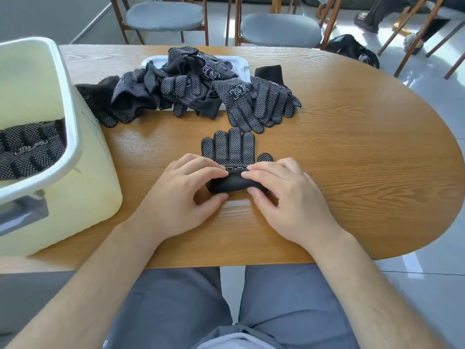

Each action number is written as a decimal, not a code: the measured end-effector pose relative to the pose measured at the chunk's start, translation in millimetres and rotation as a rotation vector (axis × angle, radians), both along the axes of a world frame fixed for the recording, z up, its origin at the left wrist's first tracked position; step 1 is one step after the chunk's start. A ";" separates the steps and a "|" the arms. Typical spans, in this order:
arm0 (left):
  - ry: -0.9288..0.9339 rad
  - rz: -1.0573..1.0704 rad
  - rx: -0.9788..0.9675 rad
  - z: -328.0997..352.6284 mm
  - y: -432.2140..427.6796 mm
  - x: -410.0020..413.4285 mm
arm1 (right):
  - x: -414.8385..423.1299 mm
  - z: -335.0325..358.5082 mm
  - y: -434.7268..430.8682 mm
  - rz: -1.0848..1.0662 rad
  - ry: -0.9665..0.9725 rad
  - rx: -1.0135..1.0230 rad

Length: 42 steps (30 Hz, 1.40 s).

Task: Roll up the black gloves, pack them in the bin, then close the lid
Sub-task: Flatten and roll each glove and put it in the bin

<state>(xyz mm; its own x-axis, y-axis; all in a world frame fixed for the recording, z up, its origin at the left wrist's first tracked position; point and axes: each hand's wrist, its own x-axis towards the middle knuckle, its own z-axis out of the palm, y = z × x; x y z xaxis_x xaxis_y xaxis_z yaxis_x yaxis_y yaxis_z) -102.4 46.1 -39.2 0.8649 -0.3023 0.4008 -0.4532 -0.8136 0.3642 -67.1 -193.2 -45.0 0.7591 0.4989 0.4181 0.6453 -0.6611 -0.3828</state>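
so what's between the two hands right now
The rolled-up end of the black dotted fabric glove, pinched by the left hand and right hand, seen in head view.

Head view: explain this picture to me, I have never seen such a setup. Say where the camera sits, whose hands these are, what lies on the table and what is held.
There is no machine here. A person wears one camera on the head, looking down at their own two bare hands. The left hand and right hand both grip a black dotted glove, its cuff end already rolled; its fingers lie flat, pointing away. Behind it on the wooden table lies a pile of gloves, partly on a flat white piece, perhaps the lid. At the left stands the open pale bin, with packed gloves inside.
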 end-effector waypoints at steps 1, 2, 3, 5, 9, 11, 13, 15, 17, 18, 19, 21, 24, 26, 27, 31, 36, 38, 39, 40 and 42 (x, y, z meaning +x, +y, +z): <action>-0.022 -0.004 -0.020 0.0 -0.4 1.1 | 1.0 0.4 -0.2 0.008 -0.002 0.013; -0.035 -0.013 -0.043 1.1 -1.0 0.5 | 0.9 1.5 -0.6 0.021 0.002 0.031; -0.033 -0.021 -0.071 2.9 -2.5 -2.2 | -0.4 2.7 -1.6 0.035 0.025 0.057; 0.013 -0.004 -0.151 8.3 -6.3 -10.6 | -5.6 6.1 -4.5 0.044 0.141 0.138; 0.147 0.066 -0.348 15.2 -10.9 -14.6 | -8.0 10.7 -4.0 0.009 0.272 0.189; 0.172 0.079 -0.363 15.1 -9.6 -6.2 | -2.1 11.4 0.7 -0.020 0.233 0.162; 0.127 0.069 -0.276 16.8 -8.7 3.3 | 4.4 11.5 4.6 -0.073 0.168 0.111; 0.034 0.037 -0.141 13.8 -8.9 10.9 | 8.1 9.2 5.4 -0.104 0.107 0.062; -0.080 -0.025 -0.024 6.1 -6.7 15.5 | 6.4 6.4 4.5 -0.099 0.062 0.042; -0.101 -0.048 -0.008 2.9 -4.7 15.2 | 3.7 5.1 3.6 -0.090 0.048 0.031; -0.078 -0.057 -0.017 2.0 -2.6 12.8 | 0.5 3.5 2.3 -0.077 0.038 0.018; 0.023 -0.058 -0.024 1.8 2.7 6.4 | -6.2 -0.1 -1.5 -0.051 0.017 -0.013; 0.091 -0.046 0.012 0.1 5.6 4.5 | -10.1 -5.1 -3.5 -0.035 -0.026 -0.018; 0.077 -0.024 -0.009 -0.7 3.9 7.7 | -10.6 -5.8 0.2 -0.052 -0.032 -0.017; 0.065 -0.022 -0.026 -0.6 2.5 8.8 | -10.9 -5.8 2.4 -0.063 -0.033 -0.012; 0.024 -0.020 -0.044 6.0 -2.7 3.1 | -17.2 -1.5 2.2 -0.058 0.030 0.060; 0.046 -0.039 -0.037 15.4 -7.3 -10.5 | -26.0 14.5 -5.2 -0.075 0.208 0.148; 0.043 0.006 -0.028 14.0 -7.0 -2.0 | -14.8 20.8 0.2 -0.105 0.258 0.121; 0.025 0.038 -0.024 13.8 -6.8 5.1 | -7.2 22.5 3.6 -0.122 0.249 0.091; -0.007 0.066 -0.013 14.1 -7.1 12.5 | 0.6 23.8 7.3 -0.144 0.247 0.054; -0.117 0.073 0.043 13.8 -7.2 24.1 | 14.5 25.7 13.2 -0.198 0.276 -0.028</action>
<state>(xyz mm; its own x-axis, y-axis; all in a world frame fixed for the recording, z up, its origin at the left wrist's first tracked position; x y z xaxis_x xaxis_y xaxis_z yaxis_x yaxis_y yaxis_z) -78.2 38.9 -25.4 0.8331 -0.2597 0.4884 -0.4300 -0.8595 0.2764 -52.6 -180.0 -19.3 0.9251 0.3388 0.1712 0.3777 -0.7760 -0.5051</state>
